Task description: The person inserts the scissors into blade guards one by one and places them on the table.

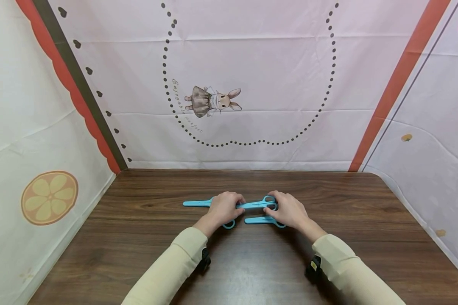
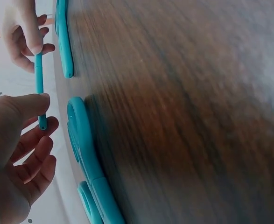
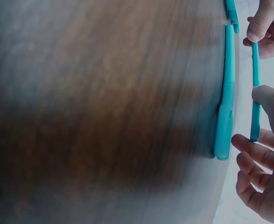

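Note:
Both hands hold one pair of light blue scissors (image 1: 255, 205) level above the table. My left hand (image 1: 224, 206) pinches the blade end between thumb and fingers. At the handle loops, my right hand (image 1: 289, 209) grips the other end. In the right wrist view the held scissors (image 3: 255, 65) appear edge-on, raised over the tabletop. Another pair of blue scissors (image 1: 259, 220) lies on the table just in front of the held one, its handle partly behind my right hand. Under my left hand, more blue scissors (image 2: 87, 140) lie flat, largely hidden in the head view.
A blue scissors blade (image 1: 196, 203) points left on the table, beyond my left hand. The brown wood-grain table (image 1: 145, 254) meets a printed cloth (image 1: 275, 84) at its back edge. Similar cloth hangs along both sides.

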Demonstrator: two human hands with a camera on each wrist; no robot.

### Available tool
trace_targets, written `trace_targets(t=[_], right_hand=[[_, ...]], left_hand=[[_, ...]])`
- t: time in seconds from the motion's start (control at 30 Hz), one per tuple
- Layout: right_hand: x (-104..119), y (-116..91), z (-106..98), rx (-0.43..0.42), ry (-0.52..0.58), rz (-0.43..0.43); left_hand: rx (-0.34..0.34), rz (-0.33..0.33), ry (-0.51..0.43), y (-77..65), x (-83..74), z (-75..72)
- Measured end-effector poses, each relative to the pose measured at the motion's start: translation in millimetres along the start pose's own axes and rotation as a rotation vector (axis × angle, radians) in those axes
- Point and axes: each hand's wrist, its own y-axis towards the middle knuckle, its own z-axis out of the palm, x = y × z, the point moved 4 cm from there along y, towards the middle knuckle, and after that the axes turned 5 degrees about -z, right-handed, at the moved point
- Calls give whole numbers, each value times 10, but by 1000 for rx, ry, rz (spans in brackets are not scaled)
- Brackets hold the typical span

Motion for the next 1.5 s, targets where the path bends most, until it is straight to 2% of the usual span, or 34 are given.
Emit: trace_targets(t=[0.4, 0.67, 1.17, 1.5], right_hand=[[-56, 43, 23, 46, -32, 28], [-72, 59, 43, 77, -55, 56], [-107, 105, 56, 102, -69, 90], [-117, 128, 58, 97, -78, 80]], left_hand=[[43, -30, 19, 73, -28, 46], [80, -72, 17, 125, -20, 82], [94, -118, 7, 175, -26, 64], [94, -134, 6, 223, -12, 82]])
